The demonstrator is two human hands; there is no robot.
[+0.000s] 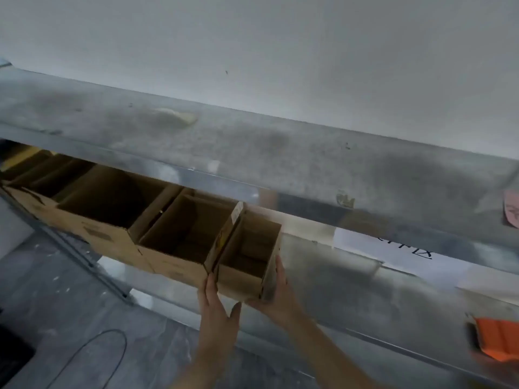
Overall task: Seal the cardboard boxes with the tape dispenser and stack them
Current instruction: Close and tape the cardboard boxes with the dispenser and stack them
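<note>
A metal shelf point(337, 279) is carrying a row of open boxes point(112, 203), with the small box point(238, 279) sitting at its right end by the front edge. The left hand point(216, 301) and right hand point(278, 293) are pressing its sides with straight fingers.

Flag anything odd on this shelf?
Nothing spilled or damaged. Only oddities: a pale smear on the top shelf, and the small cardboard box between the left hand and right hand has an open, untaped top.
</note>
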